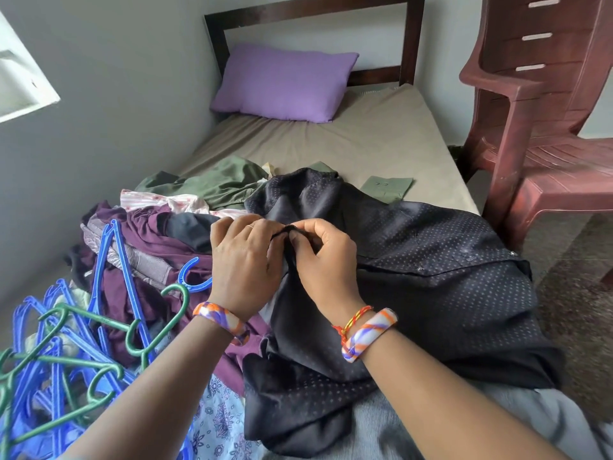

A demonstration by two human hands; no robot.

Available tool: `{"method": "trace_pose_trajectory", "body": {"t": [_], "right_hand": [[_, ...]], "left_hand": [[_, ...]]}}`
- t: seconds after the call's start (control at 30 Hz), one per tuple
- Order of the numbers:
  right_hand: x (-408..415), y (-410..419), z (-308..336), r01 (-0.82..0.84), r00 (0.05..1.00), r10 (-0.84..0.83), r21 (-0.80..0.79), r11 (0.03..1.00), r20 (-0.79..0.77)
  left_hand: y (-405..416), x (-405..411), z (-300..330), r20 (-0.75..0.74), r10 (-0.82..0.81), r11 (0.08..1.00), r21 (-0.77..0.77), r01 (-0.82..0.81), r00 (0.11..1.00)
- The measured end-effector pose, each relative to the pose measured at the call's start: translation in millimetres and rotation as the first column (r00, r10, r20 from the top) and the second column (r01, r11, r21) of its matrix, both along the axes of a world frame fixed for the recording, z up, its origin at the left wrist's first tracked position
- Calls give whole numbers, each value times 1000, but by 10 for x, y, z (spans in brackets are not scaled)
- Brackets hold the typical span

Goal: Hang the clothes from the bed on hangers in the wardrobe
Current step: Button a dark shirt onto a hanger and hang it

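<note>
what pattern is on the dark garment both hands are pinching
Small pale dots all over dark navy-black fabric, seen best in the head view.

I see dark navy shirt (431, 277) with small pale dots under my fingers (300, 235); purple garment (146, 234) left of them; blue and green hangers (66, 343) lower left; lilac pillow (282, 83) beyond.
</note>
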State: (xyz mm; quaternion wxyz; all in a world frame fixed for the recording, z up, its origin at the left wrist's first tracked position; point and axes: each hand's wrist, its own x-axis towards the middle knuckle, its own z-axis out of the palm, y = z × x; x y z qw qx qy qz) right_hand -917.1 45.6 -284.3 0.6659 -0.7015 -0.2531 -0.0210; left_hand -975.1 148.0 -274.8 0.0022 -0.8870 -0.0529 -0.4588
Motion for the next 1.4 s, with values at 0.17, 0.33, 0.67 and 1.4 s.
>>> {"method": "trace_pose_trajectory", "body": {"t": [0.17,0.33,0.67,1.4], "right_hand": [[-22,60,71,69,994,-63,-67,995,90],[-37,20,174,101,987,-63,-268,958,145],[244,-50,70,-187,967,248,-481,856,65],[420,-185,501,-347,787,567,-585,733,244]], "left_hand": [[-47,28,31,-12,95,995,20,-95,995],[-25,32,66,-114,83,996,-3,-84,990],[159,41,150,-446,9,994,-91,-55,895],[214,-205,86,-82,-129,948,283,147,988]]}}
